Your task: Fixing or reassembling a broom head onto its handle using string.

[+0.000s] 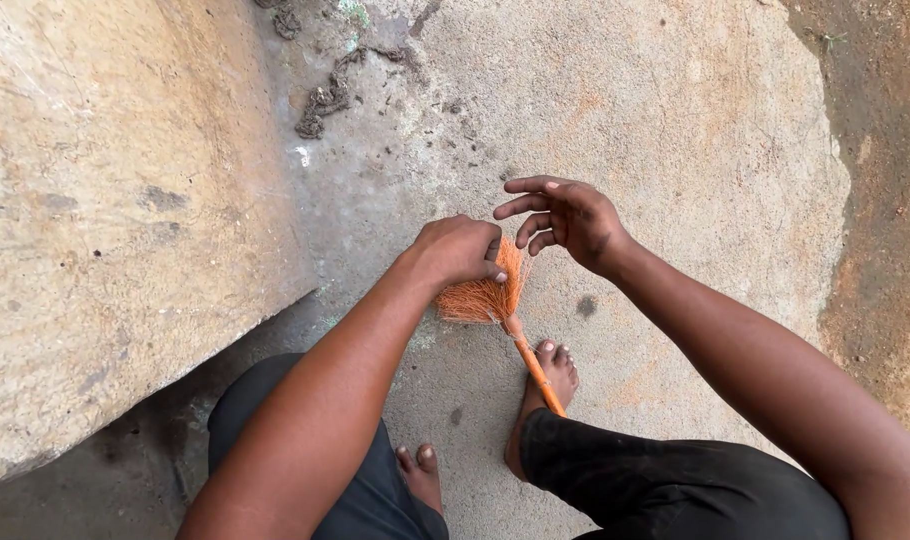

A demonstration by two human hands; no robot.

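Note:
An orange broom (485,298) stands head-up in front of me, its thin orange handle (535,375) running down between my legs. My left hand (460,250) is closed around the top of the orange bristles. Just to its right is my right hand (565,215), fingers spread and curled, fingertips at the bristle tips. It holds nothing that I can make out. My bare feet (545,400) rest on the concrete below the broom head.
A large rough stone or concrete block (125,210) fills the left side. Concrete ground (675,130) lies ahead with a clump of dark debris (325,95) at the top. Bare reddish earth (885,200) borders the right edge.

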